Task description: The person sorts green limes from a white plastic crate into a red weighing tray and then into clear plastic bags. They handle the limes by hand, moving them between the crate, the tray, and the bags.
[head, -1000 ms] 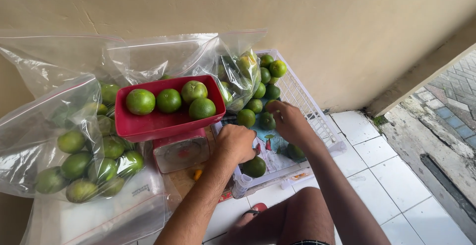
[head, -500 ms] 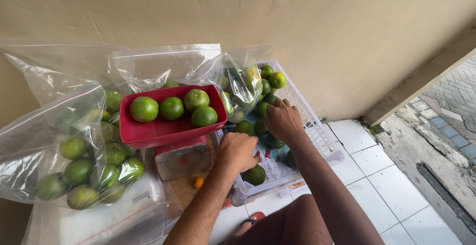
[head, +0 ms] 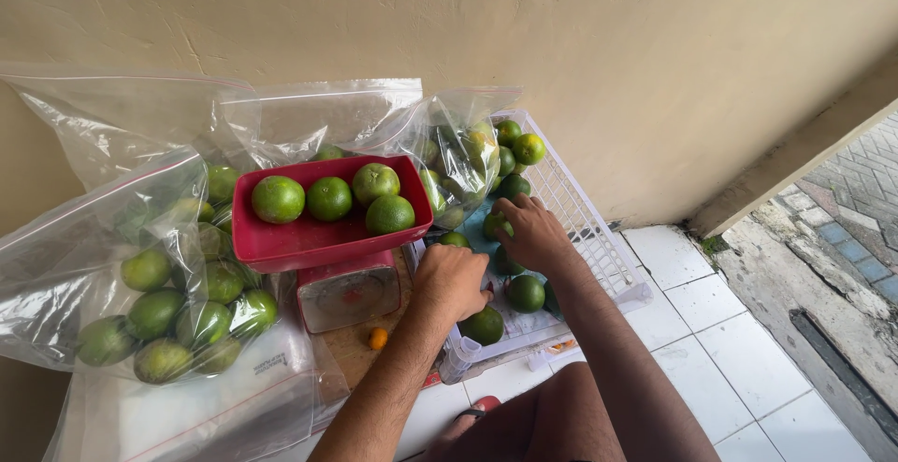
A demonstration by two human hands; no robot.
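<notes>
Where hands reach: four trayed oranges [head: 374,181].

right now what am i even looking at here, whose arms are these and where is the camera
The camera sits on a person's head and looks down, so the two bare arms are the person's own. The left hand is closed in a fist at the edge of a white crate; what it grips, if anything, is hidden. The right hand reaches into the crate among loose green citrus fruits. Beside it stands a small scale with a red tray holding four fruits. Clear plastic bags of more fruit lie to the left.
</notes>
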